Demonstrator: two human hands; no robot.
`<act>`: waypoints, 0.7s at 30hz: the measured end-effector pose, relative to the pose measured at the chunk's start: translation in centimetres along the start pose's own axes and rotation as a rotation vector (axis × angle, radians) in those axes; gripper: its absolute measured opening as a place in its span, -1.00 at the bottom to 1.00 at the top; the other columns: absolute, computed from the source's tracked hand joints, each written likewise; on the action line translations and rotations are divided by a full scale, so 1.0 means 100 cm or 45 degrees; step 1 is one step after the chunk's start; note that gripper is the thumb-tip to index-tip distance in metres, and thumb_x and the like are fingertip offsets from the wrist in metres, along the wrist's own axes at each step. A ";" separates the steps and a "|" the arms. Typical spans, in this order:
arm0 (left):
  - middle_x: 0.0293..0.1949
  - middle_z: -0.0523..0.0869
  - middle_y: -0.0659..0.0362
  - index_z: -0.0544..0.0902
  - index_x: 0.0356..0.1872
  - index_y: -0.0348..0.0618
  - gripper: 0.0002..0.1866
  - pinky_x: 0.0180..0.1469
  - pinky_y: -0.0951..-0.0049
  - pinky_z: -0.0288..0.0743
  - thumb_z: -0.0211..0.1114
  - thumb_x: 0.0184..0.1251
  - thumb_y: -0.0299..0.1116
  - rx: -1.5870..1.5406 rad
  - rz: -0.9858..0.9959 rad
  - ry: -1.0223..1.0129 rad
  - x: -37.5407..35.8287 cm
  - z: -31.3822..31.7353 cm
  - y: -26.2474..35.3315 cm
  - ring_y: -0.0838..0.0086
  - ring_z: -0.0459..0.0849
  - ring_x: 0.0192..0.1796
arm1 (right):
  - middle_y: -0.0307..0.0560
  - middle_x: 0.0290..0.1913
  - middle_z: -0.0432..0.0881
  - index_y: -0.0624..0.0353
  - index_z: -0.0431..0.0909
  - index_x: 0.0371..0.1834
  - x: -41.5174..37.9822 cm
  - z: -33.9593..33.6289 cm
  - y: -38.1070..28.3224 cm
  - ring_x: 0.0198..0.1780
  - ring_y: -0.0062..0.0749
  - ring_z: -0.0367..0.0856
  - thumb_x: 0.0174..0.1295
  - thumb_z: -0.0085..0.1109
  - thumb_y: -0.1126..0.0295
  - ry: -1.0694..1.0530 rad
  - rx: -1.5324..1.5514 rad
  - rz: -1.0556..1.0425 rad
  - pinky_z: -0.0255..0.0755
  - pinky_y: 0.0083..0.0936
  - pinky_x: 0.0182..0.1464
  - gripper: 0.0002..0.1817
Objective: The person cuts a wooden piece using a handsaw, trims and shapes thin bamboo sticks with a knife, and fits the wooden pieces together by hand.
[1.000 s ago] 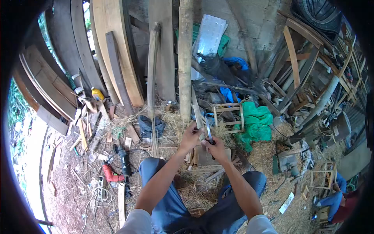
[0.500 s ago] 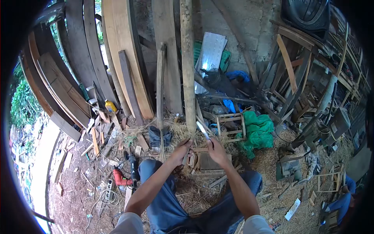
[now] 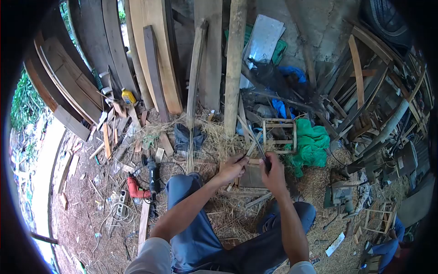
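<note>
My right hand [image 3: 274,173] is closed around the dark handle of a knife [image 3: 260,149], whose narrow blade points up and away from me. Close to its left, my left hand [image 3: 233,170] is closed on a thin pale strip [image 3: 252,149] that looks like wood or bamboo. The strip's far end rises beside the blade, and the fingers cover its near end. Below both hands sits a low wooden block [image 3: 253,177] with straw-like shavings around it, between my knees.
A red drill [image 3: 135,188], a dark angle grinder [image 3: 153,176] and a power strip [image 3: 121,203] lie to the left. Boards [image 3: 157,55] lean on the wall. A small wooden frame [image 3: 279,122] and a green sack [image 3: 312,144] are at the right. Another person's leg [image 3: 385,250] shows lower right.
The view has shifted, so the surroundings sit further up or across. My hands remain close together; the knife blade has turned from leaning left to a steeper, darker edge-on angle.
</note>
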State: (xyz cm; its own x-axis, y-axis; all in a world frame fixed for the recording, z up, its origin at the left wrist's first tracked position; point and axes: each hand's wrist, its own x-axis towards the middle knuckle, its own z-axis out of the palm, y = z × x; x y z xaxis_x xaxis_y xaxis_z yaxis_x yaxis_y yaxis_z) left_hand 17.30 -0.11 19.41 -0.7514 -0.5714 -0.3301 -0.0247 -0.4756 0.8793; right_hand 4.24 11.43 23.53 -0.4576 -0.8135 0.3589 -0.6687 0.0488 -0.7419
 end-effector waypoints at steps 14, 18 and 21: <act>-0.51 0.33 0.30 0.40 -0.09 -0.19 -0.80 -0.49 0.54 0.24 0.01 0.48 -0.27 0.262 0.026 -0.208 -0.020 0.018 0.038 0.64 0.30 -0.54 | 0.03 -0.74 0.35 0.34 0.45 -0.55 0.012 -0.004 0.024 -0.68 -0.25 0.25 0.10 0.28 0.24 0.058 -0.148 0.251 0.20 -0.34 -0.54 -0.65; -0.62 0.31 0.35 0.23 0.36 -0.15 -0.50 -0.59 0.57 0.15 0.06 0.45 -0.37 0.595 0.209 -0.290 -0.012 0.018 0.026 0.70 0.20 -0.63 | 0.07 -0.71 0.47 0.26 0.50 -0.55 0.009 -0.004 0.011 -0.65 -0.02 0.49 0.05 0.29 0.25 -0.018 -0.317 0.062 0.34 -0.27 -0.52 -0.71; -0.53 0.40 0.36 0.26 0.35 -0.15 -0.48 -0.57 0.61 0.20 0.12 0.38 -0.45 0.607 0.369 -0.356 -0.009 0.023 0.015 0.71 0.26 -0.59 | 0.10 -0.64 0.55 0.19 0.53 -0.55 0.008 -0.003 0.008 -0.51 0.08 0.60 -0.04 0.30 0.29 -0.164 -0.547 0.026 0.46 -0.18 -0.44 -0.79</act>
State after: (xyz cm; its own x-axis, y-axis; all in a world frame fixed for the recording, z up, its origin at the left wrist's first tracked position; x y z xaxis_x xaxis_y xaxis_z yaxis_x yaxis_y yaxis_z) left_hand 16.45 1.21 21.83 -0.9141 -0.4054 -0.0095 -0.0371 0.0604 0.9975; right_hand 3.12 10.94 23.36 -0.4148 -0.8740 0.2529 -0.8554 0.2798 -0.4360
